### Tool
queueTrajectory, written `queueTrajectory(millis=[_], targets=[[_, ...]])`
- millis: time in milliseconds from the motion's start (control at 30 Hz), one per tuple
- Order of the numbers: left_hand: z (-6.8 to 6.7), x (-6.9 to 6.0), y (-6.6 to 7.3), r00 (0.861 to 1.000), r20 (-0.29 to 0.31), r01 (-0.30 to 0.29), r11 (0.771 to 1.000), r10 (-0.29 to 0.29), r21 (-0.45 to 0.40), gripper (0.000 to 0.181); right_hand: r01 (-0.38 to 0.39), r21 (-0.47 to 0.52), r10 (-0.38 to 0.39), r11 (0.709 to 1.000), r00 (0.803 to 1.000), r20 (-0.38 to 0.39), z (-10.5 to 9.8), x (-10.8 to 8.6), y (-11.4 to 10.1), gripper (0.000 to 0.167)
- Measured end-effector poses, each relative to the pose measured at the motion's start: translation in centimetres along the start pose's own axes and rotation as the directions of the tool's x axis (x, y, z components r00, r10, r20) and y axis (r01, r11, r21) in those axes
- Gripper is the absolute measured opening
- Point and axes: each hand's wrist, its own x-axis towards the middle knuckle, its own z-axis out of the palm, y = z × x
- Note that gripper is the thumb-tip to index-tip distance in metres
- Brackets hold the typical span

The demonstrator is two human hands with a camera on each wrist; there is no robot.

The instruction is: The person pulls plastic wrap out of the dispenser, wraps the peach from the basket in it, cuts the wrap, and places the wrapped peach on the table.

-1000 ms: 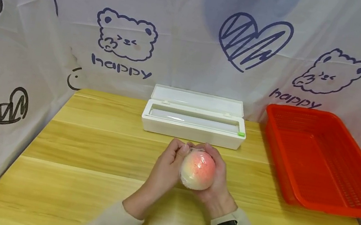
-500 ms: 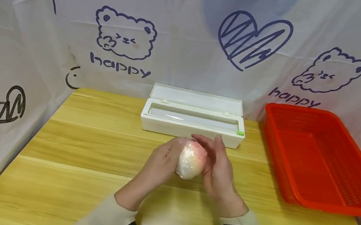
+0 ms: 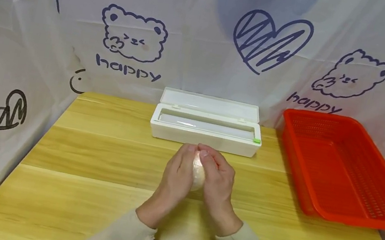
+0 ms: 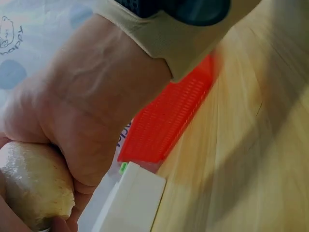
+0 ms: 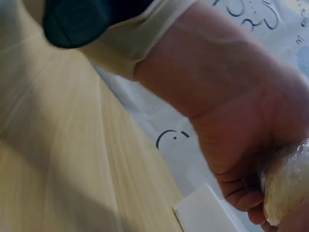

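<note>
Red perforated plastic basket (image 3: 298, 176) stands well right of the fingers; the white oblong open-lidded box (image 3: 204, 140) lies just beyond the fingertips. The left hand (image 3: 176, 174) and right hand (image 3: 219, 184) cup a pale, rounded, clear-film-wrapped object (image 3: 198, 176) between curled fingers. It looks light and fairly slippery, best held broadly from both sides. The covering fingers leave its facing and long axis untellable.
</note>
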Motion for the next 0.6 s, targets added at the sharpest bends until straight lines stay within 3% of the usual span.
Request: queueTrajectory(millis=[167, 300, 367, 467, 600], targets=[[-0.2, 0.3, -0.6, 0.995, 0.050, 0.095, 0.982, -0.088, -0.163, 0.050, -0.035, 0.112, 0.042, 0.993, 0.997, -0.064, 0.3, 0.4, -0.2, 0.026], [0.0, 0.3, -0.8, 0.992, 0.068, 0.124, 0.959, -0.110, -0.254, 0.048, -0.042, 0.015, 0.042, 0.999, 0.999, -0.010, 0.1, 0.4, -0.4, 0.028], [0.0, 0.4, -1.0, 0.992, 0.067, 0.124, 0.955, -0.109, -0.271, 0.045, -0.067, -0.031, 0.069, 0.997, 0.997, 0.038, -0.1, 0.6, -0.7, 0.032], [0.0, 0.4, -1.2, 0.993, 0.084, 0.102, 0.968, -0.084, -0.230, 0.042, -0.133, -0.049, 0.138, 0.990, 0.984, 0.115, -0.4, 1.0, -1.0, 0.038], [0.0, 0.5, -1.3, 0.997, 0.068, 0.046, 0.986, -0.036, -0.157, 0.040, -0.134, -0.120, 0.148, 0.984, 0.982, 0.119, -0.2, 1.0, -0.8, 0.035]])
